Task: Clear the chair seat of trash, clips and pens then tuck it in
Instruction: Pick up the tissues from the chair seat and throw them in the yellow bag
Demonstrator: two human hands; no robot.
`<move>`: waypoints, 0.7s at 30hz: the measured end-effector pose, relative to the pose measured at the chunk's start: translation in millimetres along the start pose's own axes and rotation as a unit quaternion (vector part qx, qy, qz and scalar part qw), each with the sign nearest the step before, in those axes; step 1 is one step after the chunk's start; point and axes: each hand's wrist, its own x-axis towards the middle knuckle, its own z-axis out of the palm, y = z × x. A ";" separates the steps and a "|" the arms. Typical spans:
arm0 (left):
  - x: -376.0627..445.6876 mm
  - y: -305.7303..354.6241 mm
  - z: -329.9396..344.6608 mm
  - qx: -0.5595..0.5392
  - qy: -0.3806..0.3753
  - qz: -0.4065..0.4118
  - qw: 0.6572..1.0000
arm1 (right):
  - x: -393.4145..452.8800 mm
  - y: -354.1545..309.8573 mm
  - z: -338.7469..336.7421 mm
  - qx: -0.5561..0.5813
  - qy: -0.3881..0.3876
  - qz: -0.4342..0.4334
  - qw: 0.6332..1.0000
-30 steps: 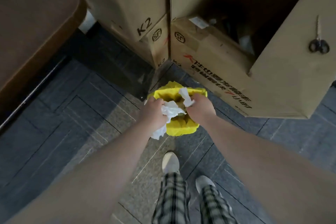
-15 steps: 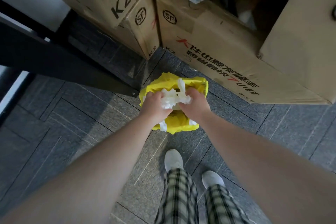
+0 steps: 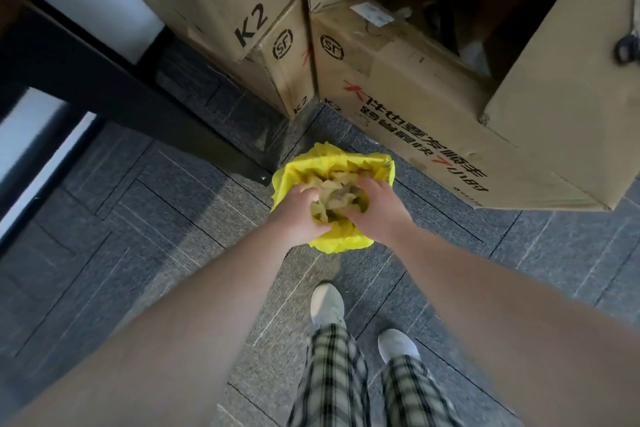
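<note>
A small bin with a yellow liner (image 3: 349, 241) stands on the grey floor in front of my feet. Both my hands reach down into its mouth. My left hand (image 3: 299, 217) and my right hand (image 3: 375, 210) face each other with fingers curled around a wad of crumpled tissue (image 3: 334, 198). The wad sits low between them, inside the liner's rim, and looks yellowish there. The chair, clips and pens are out of view.
Stacked cardboard boxes (image 3: 408, 104) rise right behind the bin, one with an open top. Scissors (image 3: 627, 48) lie on a box flap at far right. A dark desk leg (image 3: 149, 104) slants down to the bin's left. My shoes (image 3: 327, 303) stand just before the bin.
The tissue wad has gone from above the rim, where it showed white, down into the yellow liner, and both hands followed it down. The view has tipped slightly.
</note>
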 end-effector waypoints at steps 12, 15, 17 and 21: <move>-130.4 0.8 5.5 -0.073 0.077 -0.040 0.994 | -105.8 -30.9 -41.0 -0.140 -0.076 -0.110 0.981; -177.3 -1.4 21.0 -0.130 0.112 -0.066 0.983 | -134.5 -41.3 -42.9 -0.195 -0.092 -0.144 0.966; -204.8 -8.5 35.9 -0.146 0.123 -0.096 0.977 | -148.9 -48.5 -38.2 -0.254 -0.099 -0.158 0.949; -261.9 -37.4 74.8 -0.187 0.120 -0.159 0.962 | -175.7 -67.5 -6.5 -0.346 -0.125 -0.198 0.908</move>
